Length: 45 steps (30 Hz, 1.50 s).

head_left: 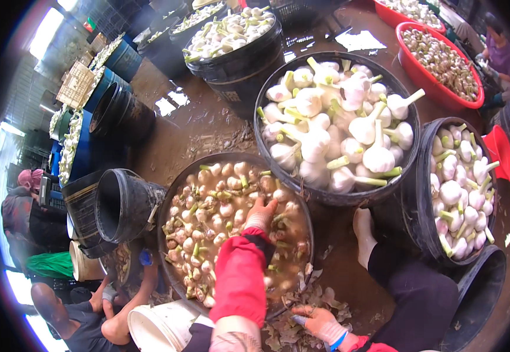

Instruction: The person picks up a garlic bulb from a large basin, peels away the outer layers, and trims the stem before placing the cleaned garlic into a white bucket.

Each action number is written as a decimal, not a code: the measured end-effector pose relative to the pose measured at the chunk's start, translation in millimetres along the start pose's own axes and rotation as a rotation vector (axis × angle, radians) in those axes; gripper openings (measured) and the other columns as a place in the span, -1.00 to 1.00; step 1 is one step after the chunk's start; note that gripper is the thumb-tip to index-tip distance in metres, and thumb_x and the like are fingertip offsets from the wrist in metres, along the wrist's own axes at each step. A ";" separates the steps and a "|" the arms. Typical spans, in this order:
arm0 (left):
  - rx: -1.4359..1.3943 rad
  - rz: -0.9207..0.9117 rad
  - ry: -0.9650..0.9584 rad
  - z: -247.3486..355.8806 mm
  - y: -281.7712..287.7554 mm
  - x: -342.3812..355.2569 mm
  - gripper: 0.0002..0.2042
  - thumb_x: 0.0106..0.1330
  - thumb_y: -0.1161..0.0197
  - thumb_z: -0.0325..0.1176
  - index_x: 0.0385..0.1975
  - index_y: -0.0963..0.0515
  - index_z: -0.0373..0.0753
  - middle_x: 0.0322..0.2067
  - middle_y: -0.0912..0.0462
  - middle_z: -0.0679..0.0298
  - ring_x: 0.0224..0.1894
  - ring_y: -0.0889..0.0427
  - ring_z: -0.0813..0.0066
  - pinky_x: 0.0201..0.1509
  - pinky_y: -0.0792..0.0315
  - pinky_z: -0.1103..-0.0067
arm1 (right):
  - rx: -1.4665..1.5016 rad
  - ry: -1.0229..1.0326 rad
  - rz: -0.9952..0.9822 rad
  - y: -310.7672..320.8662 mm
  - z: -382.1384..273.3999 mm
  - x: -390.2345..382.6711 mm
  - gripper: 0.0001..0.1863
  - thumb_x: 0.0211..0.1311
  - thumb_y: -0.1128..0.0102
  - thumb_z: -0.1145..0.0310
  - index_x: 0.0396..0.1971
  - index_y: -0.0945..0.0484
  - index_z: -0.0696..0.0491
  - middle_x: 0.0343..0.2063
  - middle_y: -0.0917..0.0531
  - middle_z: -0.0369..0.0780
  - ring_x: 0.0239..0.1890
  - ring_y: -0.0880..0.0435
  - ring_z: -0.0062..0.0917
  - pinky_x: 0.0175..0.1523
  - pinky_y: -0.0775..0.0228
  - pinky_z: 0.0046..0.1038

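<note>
Brown, cloudy water (293,253) fills the wide, round, dark-rimmed tub (228,156) before the worker. Whitish garlic bulbs with green stems (225,209) lie throughout it, densest toward the left edge. Left hand (261,214), orange and apparently gloved: extended across the near edge, slightly right of centre, fingers a little apart over the bulbs; whether they are clamped on one cannot be told. Right hand (322,324): outside the near-right edge, above dry brown leaf litter (328,293); its grip cannot be read. Step in hand, by judgement: picking through the wet bulbs. The next move would call for closing the fingers around one bulb and lifting it above the rim. Clearances: a black plastic vat heaped with garlic (349,199) crowds the far-right edge; a tilted black bucket (149,199) sits beside the left edge. More room lies over the wet brown floor (190,129) beyond the far-left edge.
</note>
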<state>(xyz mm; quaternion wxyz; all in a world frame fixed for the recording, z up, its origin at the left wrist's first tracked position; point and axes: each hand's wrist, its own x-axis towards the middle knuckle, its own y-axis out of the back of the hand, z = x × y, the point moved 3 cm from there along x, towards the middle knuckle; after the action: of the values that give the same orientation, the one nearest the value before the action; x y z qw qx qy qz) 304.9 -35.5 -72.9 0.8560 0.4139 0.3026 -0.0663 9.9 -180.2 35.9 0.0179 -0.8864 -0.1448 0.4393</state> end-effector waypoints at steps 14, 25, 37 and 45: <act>-1.183 -0.279 -0.140 -36.9 -12.8 -121.5 -0.29 -0.04 -0.34 -0.52 0.17 -0.15 -0.29 -0.10 -0.44 0.14 -0.12 -0.50 0.30 -0.06 -0.44 0.44 | 0.071 0.101 0.040 -4.6 28.0 11.7 -0.67 0.12 -0.23 0.21 -0.12 -0.58 -0.01 -0.36 -0.68 -0.30 -0.42 -0.55 -0.71 -0.22 -0.37 -0.64; -1.513 -0.364 -0.044 -111.0 -15.1 -336.4 -0.49 0.13 -0.30 -0.33 0.08 -0.26 -0.11 -0.11 -0.46 0.31 -0.08 -0.51 0.38 -0.20 -0.54 0.42 | 0.518 0.382 0.006 -32.0 12.7 7.5 -0.66 0.17 -0.14 0.47 -0.02 -0.47 0.09 -0.27 -0.57 -0.40 -0.27 -0.50 -0.74 -0.13 -0.37 -0.68; -0.127 0.593 -0.454 -79.4 -23.9 -407.5 -0.24 -0.26 -0.56 -0.26 0.00 -0.29 -0.31 -0.11 -0.42 0.15 -0.12 -0.46 0.30 -0.01 -0.36 0.48 | 0.620 0.329 0.017 -38.2 25.1 -16.2 -0.59 0.10 0.03 0.70 -0.01 -0.45 0.16 -0.20 -0.59 -0.31 -0.21 -0.55 -0.65 -0.02 -0.42 -0.59; -1.628 -0.235 0.077 -80.3 -21.7 -402.6 -0.59 0.20 -0.18 -0.07 -0.07 -0.41 -0.21 -0.28 -0.57 0.21 -0.27 -0.58 0.27 -0.27 -0.55 0.42 | 0.451 0.579 -0.037 -21.9 -1.1 -50.5 -0.61 0.13 -0.04 0.63 0.01 -0.44 0.19 -0.13 -0.58 -0.29 -0.13 -0.53 -0.64 0.03 -0.35 -0.61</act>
<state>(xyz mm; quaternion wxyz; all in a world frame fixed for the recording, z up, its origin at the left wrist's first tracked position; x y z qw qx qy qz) -65.5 -44.6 105.2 0.8647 -0.3685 0.3267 0.0988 -23.4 -172.8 79.1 0.2611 -0.9450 -0.0491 0.1907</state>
